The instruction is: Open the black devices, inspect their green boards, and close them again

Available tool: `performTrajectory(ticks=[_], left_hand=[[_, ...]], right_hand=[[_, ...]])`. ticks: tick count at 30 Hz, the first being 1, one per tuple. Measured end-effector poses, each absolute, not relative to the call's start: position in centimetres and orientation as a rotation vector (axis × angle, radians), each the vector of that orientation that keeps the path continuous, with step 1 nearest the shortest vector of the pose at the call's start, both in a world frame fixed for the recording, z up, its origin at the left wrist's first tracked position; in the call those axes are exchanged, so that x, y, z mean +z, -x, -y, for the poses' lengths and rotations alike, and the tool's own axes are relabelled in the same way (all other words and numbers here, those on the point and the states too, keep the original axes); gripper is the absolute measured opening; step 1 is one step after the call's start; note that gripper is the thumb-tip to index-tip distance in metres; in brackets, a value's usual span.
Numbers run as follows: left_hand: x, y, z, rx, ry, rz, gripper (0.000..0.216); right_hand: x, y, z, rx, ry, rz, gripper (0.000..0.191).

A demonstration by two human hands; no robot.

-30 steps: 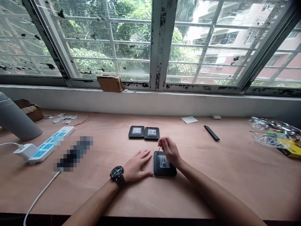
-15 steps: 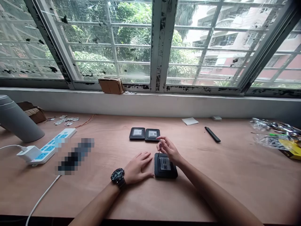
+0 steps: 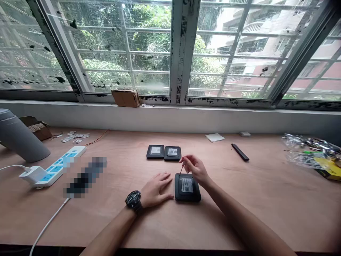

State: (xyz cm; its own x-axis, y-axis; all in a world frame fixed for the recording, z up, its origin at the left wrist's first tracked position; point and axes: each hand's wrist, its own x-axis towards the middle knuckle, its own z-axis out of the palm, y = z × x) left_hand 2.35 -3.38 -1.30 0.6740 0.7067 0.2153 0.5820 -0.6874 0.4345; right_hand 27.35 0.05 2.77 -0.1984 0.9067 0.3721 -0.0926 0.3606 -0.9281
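A square black box (image 3: 188, 195) with rounded corners and a white label lies flat on the table. My left hand (image 3: 156, 190) rests flat beside it, fingers spread, thumb tip at the box's left edge; a black watch is on that wrist. Above the far part of the box, my right hand (image 3: 195, 169) is closed in a pinch on a thin screwdriver (image 3: 181, 170). Its tip points down at the box's far left corner; whether it sits in a screw is too small to tell. Two similar labelled boxes, a left one (image 3: 155, 152) and a right one (image 3: 172, 153), lie side by side farther back.
At left are a power strip (image 3: 62, 165) with a plugged-in charger, a grey cylinder (image 3: 22, 137) and a blurred-out object. A black bar (image 3: 240, 152), white paper (image 3: 214, 137) and plastic bags (image 3: 306, 160) lie to the right. Windows stand behind.
My right hand has shifted slightly to the right and its grip has turned, so the screwdriver leans more. The left hand and the boxes stay in place.
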Motion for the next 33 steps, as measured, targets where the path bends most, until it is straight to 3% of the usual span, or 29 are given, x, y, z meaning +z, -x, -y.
performTrajectory(ticks=[4, 9, 15, 19, 26, 33], left_hand=[[-1.3, -2.4, 3.3, 0.501, -2.565, -1.028, 0.077], [-1.4, -2.3, 3.3, 0.509, -2.567, -1.026, 0.079], [-1.0, -3.0, 3.4, 0.551, -2.529, -1.03, 0.106], [-0.7, -4.5, 2.9, 0.56, -2.48, -0.986, 0.13], [-1.3, -5.8, 3.0, 0.634, -2.431, -0.95, 0.119], [-1.0, -5.4, 3.7, 0.647, -2.396, -0.969, 0.122]], right_hand=[[3.2, -32.3, -0.9, 0.606, 0.974, 1.512, 0.029], [1.0, -39.0, -0.4, 0.208, 1.33, 2.1, 0.028], [-0.3, -39.0, 2.0, 0.211, 1.444, 2.174, 0.033], [0.4, -35.9, 2.9, 0.481, 1.376, 2.17, 0.042], [1.3, -33.2, 3.2, 0.718, 1.529, 2.05, 0.029], [2.7, -31.5, 1.6, 0.626, 1.624, 2.304, 0.061]])
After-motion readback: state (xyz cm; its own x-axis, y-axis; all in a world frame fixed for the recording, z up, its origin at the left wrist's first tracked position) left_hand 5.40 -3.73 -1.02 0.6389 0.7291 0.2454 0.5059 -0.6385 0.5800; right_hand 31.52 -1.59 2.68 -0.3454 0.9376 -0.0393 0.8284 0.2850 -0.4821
